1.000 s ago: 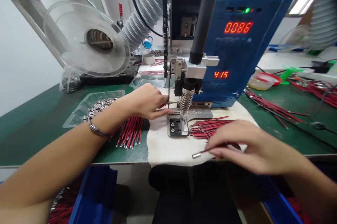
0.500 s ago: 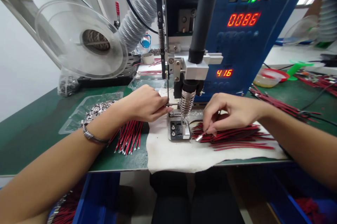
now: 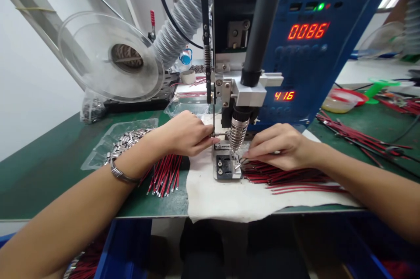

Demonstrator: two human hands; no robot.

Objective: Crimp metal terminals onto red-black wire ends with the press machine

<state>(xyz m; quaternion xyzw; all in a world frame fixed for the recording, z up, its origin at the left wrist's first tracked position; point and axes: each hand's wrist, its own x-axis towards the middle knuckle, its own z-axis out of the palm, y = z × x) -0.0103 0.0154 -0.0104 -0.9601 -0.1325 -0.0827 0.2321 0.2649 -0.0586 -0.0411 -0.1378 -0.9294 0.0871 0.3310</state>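
Note:
My left hand (image 3: pixel 190 134) is closed at the left side of the soldering head, its fingertips by a thin metal feed tube (image 3: pixel 221 134); what they pinch is hidden. On the right, my right hand (image 3: pixel 282 145) pinches a wire with a small silver metal connector (image 3: pixel 238 165) at its end. That connector is at the small black and silver fixture (image 3: pixel 224 167), below the spring-wrapped soldering iron (image 3: pixel 239 132). Under my right hand lies a bundle of red and black wires (image 3: pixel 278 176) on a white cloth (image 3: pixel 223 204).
Metal connectors (image 3: pixel 129 141) fill a clear tray (image 3: pixel 98 152) at left, beside red wires with tinned ends (image 3: pixel 166 178). Behind stand a blue machine (image 3: pixel 305 64) with lit red digits, a clear fume hood (image 3: pixel 95 60) and its hose (image 3: pixel 180 21). More wires (image 3: pixel 357 139) lie at right.
My right hand has moved the connector left and slightly up, from over the wire bundle to the fixture. My left hand stays by the feed tube. The view has shifted slightly.

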